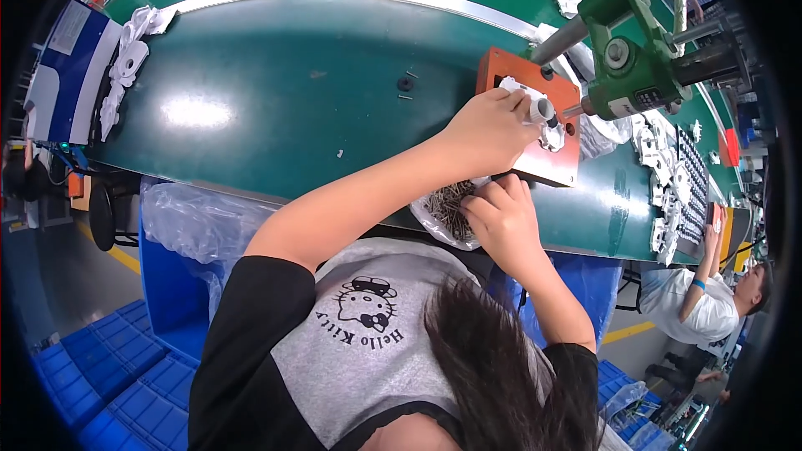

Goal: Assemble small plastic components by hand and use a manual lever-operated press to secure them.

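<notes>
My left hand (491, 135) is closed around a white plastic part (540, 108) with a round collar. It holds the part on an orange fixture block (560, 169) beneath the green press (622, 54). The tip of the press ram (576, 111) is close beside the part. Below the block, my right hand (503, 215) is at the edge of a clear bag of thin metal pins (451, 209). Its fingers are bent together, and whatever is between them is hidden.
White plastic parts (125, 63) lie at the left beside a blue and white machine (75, 58). More white parts (660, 175) and a dark tray (692, 184) are at the right. A small black ring (405, 83) and loose pins rest on the green table (276, 92). A co-worker (702, 301) sits further right.
</notes>
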`<state>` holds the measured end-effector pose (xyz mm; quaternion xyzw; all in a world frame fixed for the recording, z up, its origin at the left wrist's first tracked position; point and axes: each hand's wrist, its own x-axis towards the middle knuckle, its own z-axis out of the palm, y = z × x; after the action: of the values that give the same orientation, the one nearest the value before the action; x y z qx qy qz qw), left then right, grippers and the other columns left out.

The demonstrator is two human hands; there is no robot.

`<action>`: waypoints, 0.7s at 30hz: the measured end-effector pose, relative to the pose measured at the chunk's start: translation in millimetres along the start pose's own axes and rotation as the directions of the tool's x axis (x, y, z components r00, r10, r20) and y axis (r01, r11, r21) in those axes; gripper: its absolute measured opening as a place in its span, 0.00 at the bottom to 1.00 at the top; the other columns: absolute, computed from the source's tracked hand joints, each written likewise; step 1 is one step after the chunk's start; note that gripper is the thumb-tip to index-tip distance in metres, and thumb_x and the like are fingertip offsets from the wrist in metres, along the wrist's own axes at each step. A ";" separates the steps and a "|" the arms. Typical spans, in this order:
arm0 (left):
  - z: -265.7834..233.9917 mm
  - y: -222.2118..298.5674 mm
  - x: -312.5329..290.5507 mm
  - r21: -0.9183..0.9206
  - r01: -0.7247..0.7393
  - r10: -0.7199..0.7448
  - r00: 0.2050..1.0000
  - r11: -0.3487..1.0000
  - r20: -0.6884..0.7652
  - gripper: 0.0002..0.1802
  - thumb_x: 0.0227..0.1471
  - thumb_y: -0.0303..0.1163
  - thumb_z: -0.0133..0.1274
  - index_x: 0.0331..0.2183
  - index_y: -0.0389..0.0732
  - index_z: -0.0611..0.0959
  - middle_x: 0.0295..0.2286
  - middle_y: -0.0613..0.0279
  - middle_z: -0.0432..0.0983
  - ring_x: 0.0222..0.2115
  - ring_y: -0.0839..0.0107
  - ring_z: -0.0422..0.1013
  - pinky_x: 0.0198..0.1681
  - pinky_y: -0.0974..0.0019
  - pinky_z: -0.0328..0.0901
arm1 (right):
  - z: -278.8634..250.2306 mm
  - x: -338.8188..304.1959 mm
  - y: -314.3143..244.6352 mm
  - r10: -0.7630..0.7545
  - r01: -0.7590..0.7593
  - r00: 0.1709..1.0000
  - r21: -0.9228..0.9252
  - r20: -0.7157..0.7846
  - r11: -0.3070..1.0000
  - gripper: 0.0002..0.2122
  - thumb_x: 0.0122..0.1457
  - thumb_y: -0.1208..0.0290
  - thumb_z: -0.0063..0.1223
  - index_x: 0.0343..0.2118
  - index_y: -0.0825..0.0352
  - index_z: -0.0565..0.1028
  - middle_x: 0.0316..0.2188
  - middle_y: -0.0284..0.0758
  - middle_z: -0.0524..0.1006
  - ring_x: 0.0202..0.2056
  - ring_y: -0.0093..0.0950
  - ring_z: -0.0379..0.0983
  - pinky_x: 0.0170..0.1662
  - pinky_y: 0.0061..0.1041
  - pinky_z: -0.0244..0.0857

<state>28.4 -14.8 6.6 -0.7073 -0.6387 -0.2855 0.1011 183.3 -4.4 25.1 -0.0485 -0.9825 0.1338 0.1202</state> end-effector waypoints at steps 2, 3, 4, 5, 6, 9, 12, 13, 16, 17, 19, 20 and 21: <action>0.1 0.6 -0.3 0.004 0.000 0.000 1.000 1.000 0.000 0.14 0.48 0.38 0.49 0.36 0.43 0.81 0.41 0.46 0.73 0.44 0.57 0.69 0.48 0.61 0.60 | -0.9 2.1 0.0 0.011 -0.009 0.999 0.041 -0.048 0.999 0.07 0.40 0.78 0.57 0.26 0.66 0.76 0.25 0.33 0.69 0.31 0.33 0.64 0.35 0.32 0.59; -0.6 0.9 0.0 0.008 -0.001 0.001 1.000 1.000 0.006 0.14 0.48 0.38 0.49 0.37 0.43 0.81 0.41 0.46 0.73 0.44 0.56 0.69 0.48 0.60 0.60 | -3.4 5.0 -0.6 0.036 -0.027 0.996 0.109 -0.081 0.994 0.06 0.41 0.80 0.57 0.26 0.67 0.77 0.25 0.33 0.70 0.30 0.32 0.65 0.34 0.29 0.60; -0.8 0.8 -0.1 0.011 -0.001 0.001 1.000 1.000 0.011 0.15 0.48 0.38 0.49 0.37 0.43 0.81 0.41 0.46 0.73 0.44 0.56 0.69 0.49 0.60 0.60 | -5.3 6.9 -1.5 0.064 -0.044 0.992 0.177 -0.111 0.983 0.06 0.42 0.81 0.56 0.26 0.68 0.77 0.24 0.33 0.70 0.28 0.30 0.66 0.33 0.27 0.62; -0.5 0.6 -0.5 0.011 -0.002 0.001 1.000 1.000 0.011 0.15 0.48 0.38 0.49 0.37 0.43 0.81 0.41 0.46 0.73 0.44 0.56 0.69 0.49 0.60 0.60 | -6.7 6.4 -1.5 0.064 -0.044 0.992 0.177 -0.111 0.983 0.06 0.42 0.81 0.56 0.26 0.68 0.77 0.24 0.33 0.70 0.28 0.30 0.66 0.33 0.27 0.62; 0.2 0.2 -1.1 0.008 -0.002 0.002 1.000 1.000 0.003 0.15 0.48 0.38 0.49 0.37 0.43 0.81 0.41 0.46 0.73 0.44 0.56 0.69 0.49 0.60 0.60 | -8.5 4.6 -0.2 0.168 -0.120 0.979 0.339 -0.117 0.933 0.06 0.44 0.82 0.56 0.27 0.69 0.77 0.24 0.34 0.71 0.27 0.27 0.66 0.30 0.23 0.61; 3.4 -1.2 -3.1 0.001 -0.023 0.023 0.997 1.000 -0.078 0.14 0.45 0.35 0.48 0.35 0.42 0.81 0.38 0.46 0.74 0.42 0.57 0.70 0.45 0.61 0.61 | -24.8 -1.3 15.3 0.401 -0.300 0.912 0.536 -0.081 0.790 0.05 0.50 0.83 0.52 0.30 0.71 0.77 0.24 0.32 0.73 0.22 0.17 0.65 0.27 0.17 0.60; 3.2 -1.3 -2.1 -0.008 -0.050 0.048 0.989 0.999 -0.136 0.14 0.43 0.32 0.48 0.34 0.40 0.81 0.35 0.46 0.75 0.40 0.57 0.71 0.42 0.62 0.62 | -45.2 -4.1 50.8 0.463 -0.355 0.876 0.469 -0.134 0.808 0.06 0.52 0.83 0.48 0.33 0.73 0.76 0.27 0.32 0.72 0.23 0.18 0.65 0.28 0.16 0.60; 4.0 -2.0 -2.4 -0.010 -0.049 0.048 0.992 0.999 -0.120 0.14 0.43 0.32 0.48 0.34 0.39 0.81 0.35 0.46 0.75 0.40 0.57 0.71 0.42 0.61 0.62 | -47.3 -2.1 64.3 0.510 -0.387 0.851 0.511 -0.122 0.768 0.07 0.53 0.83 0.47 0.34 0.73 0.75 0.28 0.33 0.72 0.23 0.17 0.65 0.28 0.16 0.60; 2.3 0.1 0.6 -0.027 -0.037 0.035 0.995 0.999 -0.099 0.13 0.41 0.31 0.49 0.33 0.39 0.81 0.35 0.46 0.75 0.40 0.58 0.71 0.42 0.62 0.62 | -50.8 1.9 97.1 0.498 -0.377 0.838 0.423 -0.224 0.824 0.06 0.54 0.82 0.46 0.34 0.74 0.74 0.30 0.33 0.72 0.27 0.20 0.67 0.32 0.16 0.61; 2.1 0.3 1.0 -0.025 -0.037 0.034 0.995 0.999 -0.098 0.13 0.41 0.31 0.49 0.33 0.39 0.81 0.35 0.46 0.75 0.40 0.58 0.71 0.42 0.62 0.62 | -47.2 4.0 106.5 0.464 -0.365 0.836 0.334 -0.292 0.869 0.06 0.55 0.82 0.47 0.34 0.74 0.74 0.31 0.33 0.73 0.28 0.20 0.68 0.33 0.17 0.62; 1.7 0.9 1.5 -0.022 -0.036 0.033 0.991 0.999 -0.132 0.12 0.40 0.30 0.50 0.31 0.39 0.80 0.33 0.48 0.75 0.39 0.58 0.71 0.41 0.62 0.62 | -42.9 12.5 111.4 0.545 -0.411 0.792 0.419 -0.276 0.809 0.05 0.55 0.80 0.48 0.33 0.74 0.74 0.31 0.33 0.73 0.30 0.20 0.68 0.36 0.18 0.62; 2.2 1.0 1.3 -0.020 -0.036 0.033 0.991 0.999 -0.131 0.12 0.40 0.30 0.50 0.31 0.39 0.80 0.33 0.48 0.75 0.39 0.58 0.71 0.41 0.62 0.62 | -41.4 19.4 108.0 0.583 -0.389 0.759 0.517 -0.289 0.762 0.05 0.54 0.79 0.50 0.33 0.74 0.74 0.30 0.33 0.74 0.30 0.19 0.68 0.35 0.18 0.62; 3.3 1.2 1.0 -0.040 -0.030 0.024 0.991 0.999 -0.132 0.11 0.40 0.30 0.50 0.30 0.39 0.80 0.32 0.49 0.75 0.38 0.58 0.71 0.41 0.62 0.63 | -40.5 23.5 106.6 0.623 -0.359 0.724 0.608 -0.297 0.708 0.06 0.53 0.78 0.51 0.32 0.75 0.74 0.29 0.32 0.75 0.29 0.18 0.67 0.35 0.18 0.62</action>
<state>30.5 -12.5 4.6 -0.6974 -0.6150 -0.3435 0.1322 177.3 111.1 38.9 -0.3157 -0.7957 0.3999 0.3275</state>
